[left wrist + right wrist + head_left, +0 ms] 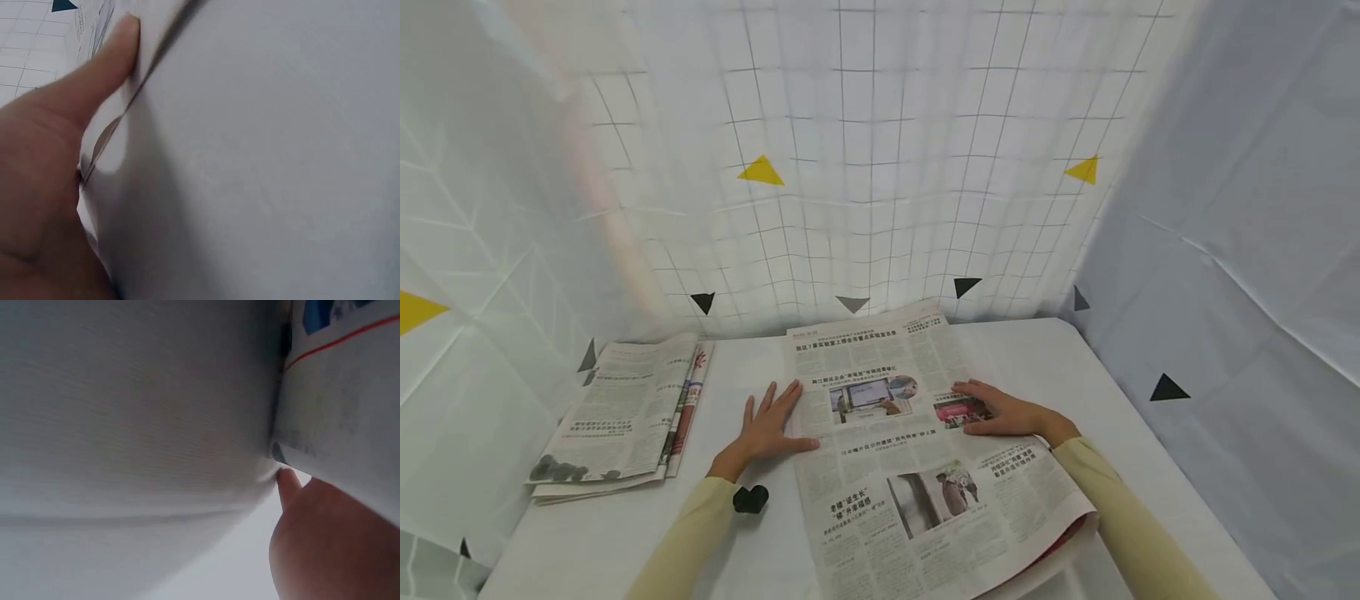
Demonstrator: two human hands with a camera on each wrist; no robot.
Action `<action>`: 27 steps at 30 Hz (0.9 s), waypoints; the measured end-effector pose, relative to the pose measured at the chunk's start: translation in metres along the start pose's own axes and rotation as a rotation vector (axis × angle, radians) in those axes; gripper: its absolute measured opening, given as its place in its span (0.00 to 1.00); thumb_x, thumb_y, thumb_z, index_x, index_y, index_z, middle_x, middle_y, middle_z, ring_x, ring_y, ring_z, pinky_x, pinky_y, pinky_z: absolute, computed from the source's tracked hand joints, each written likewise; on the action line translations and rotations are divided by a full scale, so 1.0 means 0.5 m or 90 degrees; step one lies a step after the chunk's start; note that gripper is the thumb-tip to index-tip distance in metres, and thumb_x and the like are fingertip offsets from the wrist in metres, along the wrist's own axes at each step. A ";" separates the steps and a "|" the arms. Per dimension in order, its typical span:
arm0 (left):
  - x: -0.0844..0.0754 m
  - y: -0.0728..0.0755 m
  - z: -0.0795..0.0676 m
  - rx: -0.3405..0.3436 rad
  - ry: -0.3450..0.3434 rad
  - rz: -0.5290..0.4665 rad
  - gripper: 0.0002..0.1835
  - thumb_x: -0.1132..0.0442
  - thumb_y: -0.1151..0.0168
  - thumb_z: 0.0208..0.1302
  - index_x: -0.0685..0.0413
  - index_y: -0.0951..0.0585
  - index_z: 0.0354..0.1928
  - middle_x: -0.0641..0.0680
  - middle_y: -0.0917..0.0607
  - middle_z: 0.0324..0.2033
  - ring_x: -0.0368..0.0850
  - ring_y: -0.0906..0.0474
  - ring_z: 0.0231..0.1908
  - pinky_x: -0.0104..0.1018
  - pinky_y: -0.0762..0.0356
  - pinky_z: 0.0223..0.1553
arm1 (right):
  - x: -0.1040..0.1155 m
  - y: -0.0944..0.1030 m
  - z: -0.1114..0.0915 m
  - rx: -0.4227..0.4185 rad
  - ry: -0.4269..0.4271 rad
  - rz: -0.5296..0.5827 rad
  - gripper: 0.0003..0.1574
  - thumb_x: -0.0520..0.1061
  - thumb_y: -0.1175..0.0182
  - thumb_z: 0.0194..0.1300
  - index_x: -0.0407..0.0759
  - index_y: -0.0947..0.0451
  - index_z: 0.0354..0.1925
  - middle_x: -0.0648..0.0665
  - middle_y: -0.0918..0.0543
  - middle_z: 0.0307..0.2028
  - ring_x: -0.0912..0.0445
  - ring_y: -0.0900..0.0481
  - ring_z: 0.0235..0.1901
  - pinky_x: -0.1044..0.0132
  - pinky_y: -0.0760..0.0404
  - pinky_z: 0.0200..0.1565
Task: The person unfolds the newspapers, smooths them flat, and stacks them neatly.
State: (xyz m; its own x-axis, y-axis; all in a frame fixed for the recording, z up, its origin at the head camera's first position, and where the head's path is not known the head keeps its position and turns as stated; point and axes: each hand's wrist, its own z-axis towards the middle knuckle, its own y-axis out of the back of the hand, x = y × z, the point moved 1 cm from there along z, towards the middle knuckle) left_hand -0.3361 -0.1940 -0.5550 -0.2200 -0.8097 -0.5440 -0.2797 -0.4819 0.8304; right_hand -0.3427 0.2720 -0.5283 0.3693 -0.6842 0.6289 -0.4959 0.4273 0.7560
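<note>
A long newspaper [865, 462] lies down the middle of the white table, its lower right corner lifted and curling. My left hand [767, 427] rests at the left edge with fingers spread; its thumb reaches onto the paper. The left wrist view shows that thumb [115, 53] along the paper's edge. On the right side of the sheet, my right hand [1011, 414] lies across a red printed picture, fingers pointing inward. In the right wrist view, part of the hand [337, 544] shows below the raised newspaper [350, 419], which hides the rest.
A stack of folded newspapers [625, 408] lies at the table's left side. White sheeting [887, 208] with grid lines and yellow and black triangles stands behind, with more sheeting on both sides. A black heart-shaped piece [751, 499] shows beside the left wrist.
</note>
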 end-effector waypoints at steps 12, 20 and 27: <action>0.025 0.003 -0.001 -0.063 0.092 -0.013 0.64 0.29 0.32 0.56 0.51 0.54 0.83 0.61 0.58 0.84 0.68 0.74 0.82 0.71 0.83 0.76 | 0.000 -0.063 0.002 -0.081 -0.009 -0.178 0.53 0.64 0.41 0.72 0.44 0.50 0.82 0.37 0.50 0.83 0.35 0.55 0.82 0.28 0.58 0.76; 0.019 0.011 -0.010 -0.055 0.099 0.004 0.61 0.32 0.34 0.60 0.53 0.53 0.83 0.61 0.59 0.84 0.68 0.73 0.82 0.70 0.81 0.77 | 0.001 -0.089 0.000 -0.150 0.002 -0.258 0.46 0.61 0.45 0.77 0.44 0.47 0.81 0.37 0.46 0.82 0.35 0.50 0.81 0.28 0.53 0.75; 0.033 0.001 -0.007 -0.059 0.080 0.015 0.58 0.32 0.35 0.61 0.53 0.51 0.83 0.61 0.60 0.84 0.69 0.74 0.82 0.70 0.83 0.76 | 0.012 -0.074 0.004 -0.089 -0.042 -0.256 0.47 0.64 0.50 0.78 0.46 0.52 0.83 0.39 0.51 0.83 0.37 0.55 0.83 0.29 0.57 0.77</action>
State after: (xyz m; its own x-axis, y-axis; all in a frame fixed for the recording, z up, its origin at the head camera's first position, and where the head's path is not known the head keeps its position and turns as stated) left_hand -0.3366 -0.2086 -0.5632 -0.1047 -0.8540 -0.5097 -0.1870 -0.4865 0.8535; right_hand -0.3237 0.2511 -0.5530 0.4573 -0.8473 0.2702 -0.2102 0.1922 0.9586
